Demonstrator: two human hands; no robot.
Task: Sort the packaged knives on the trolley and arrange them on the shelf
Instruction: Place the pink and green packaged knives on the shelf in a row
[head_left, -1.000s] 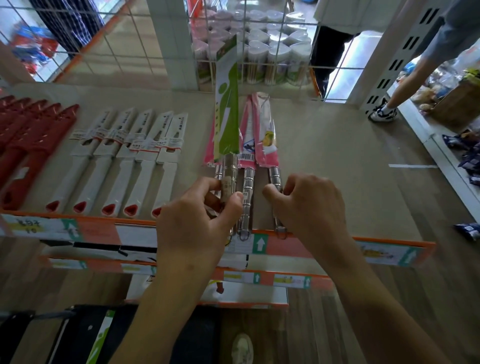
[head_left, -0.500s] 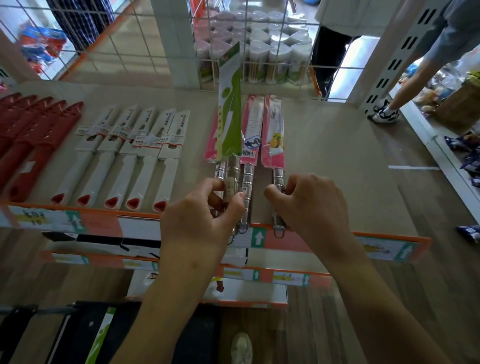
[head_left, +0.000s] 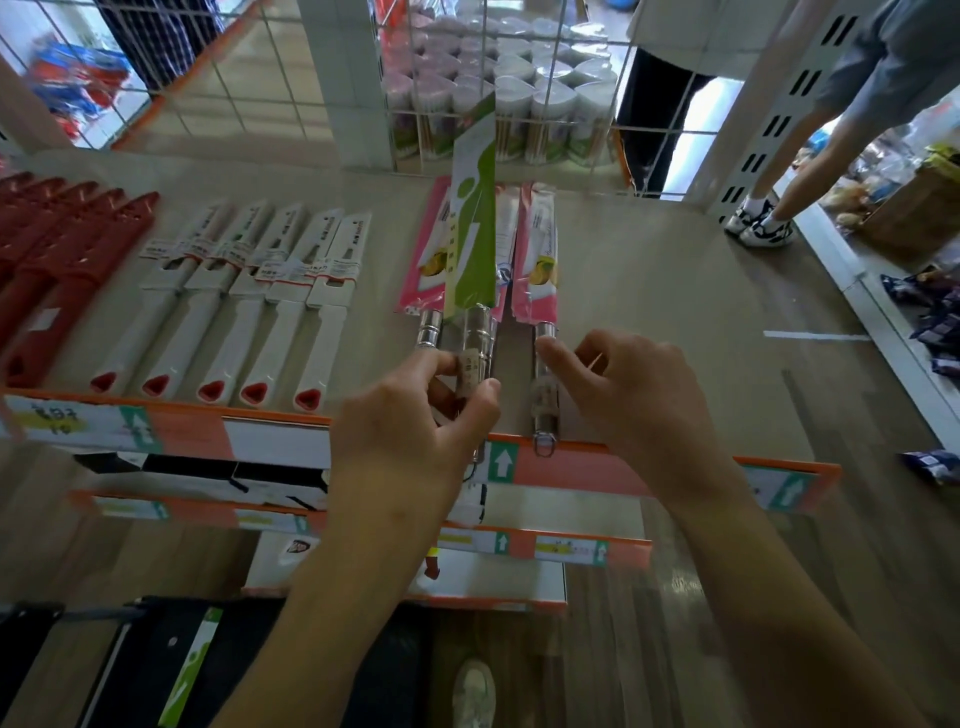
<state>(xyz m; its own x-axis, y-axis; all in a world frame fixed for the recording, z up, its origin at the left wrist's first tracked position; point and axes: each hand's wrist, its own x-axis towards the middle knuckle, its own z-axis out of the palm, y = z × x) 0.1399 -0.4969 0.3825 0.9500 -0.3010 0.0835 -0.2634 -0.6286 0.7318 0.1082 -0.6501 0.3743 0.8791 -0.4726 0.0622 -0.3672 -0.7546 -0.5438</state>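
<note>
My left hand (head_left: 415, 421) grips the steel handle of a knife in a green sleeve (head_left: 472, 218), held tilted up above the shelf (head_left: 675, 312). Under it lie steel-handled knives in pink sleeves (head_left: 428, 249). One more pink-sleeved knife (head_left: 540, 249) lies to the right, and my right hand (head_left: 634, 405) touches its handle (head_left: 545, 384) with loosely spread fingers. Down at the bottom left the dark trolley (head_left: 150, 649) holds another green-sleeved knife (head_left: 189, 670).
Five white knives with red ends (head_left: 260, 312) and a row of red-sheathed knives (head_left: 67, 244) lie at the shelf's left. A wire grid (head_left: 519, 67) with stacked jars backs the shelf. A person's legs (head_left: 810, 171) stand at the right, near a basket (head_left: 919, 213).
The right pink-sleeved knife has slid away from the others to the right. My right hand has loosened from its handle. My left hand still holds the green-sleeved knife up.
</note>
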